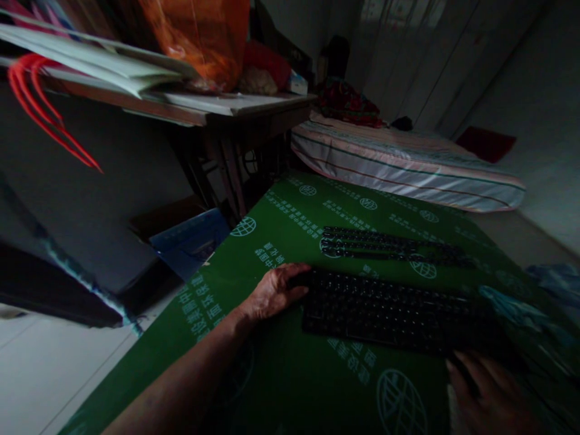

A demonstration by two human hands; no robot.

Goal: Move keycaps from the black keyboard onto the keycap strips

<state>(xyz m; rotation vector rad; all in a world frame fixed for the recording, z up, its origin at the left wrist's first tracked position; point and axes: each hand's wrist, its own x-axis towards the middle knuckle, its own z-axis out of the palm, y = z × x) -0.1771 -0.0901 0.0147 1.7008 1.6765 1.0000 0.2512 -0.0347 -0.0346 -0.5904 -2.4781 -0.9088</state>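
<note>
A black keyboard [385,311] lies across the green printed board in front of me. My left hand [276,291] is at its upper left corner, thumb and fingers closed around the dark edge there. Near the lower right edge, my right hand [492,393] is curled and dim, with a slim dark object [466,373] between thumb and fingers; its kind is too dark to make out. Beyond the keyboard, loose black keycaps [367,243] are laid out in several rows.
The green board [290,226] carries white globe prints and lettering. A light blue cloth [514,308] lies to the right of the keyboard. At the left stands a cluttered table [267,115] with an orange bag [203,42] on it. A striped mattress [408,160] is behind.
</note>
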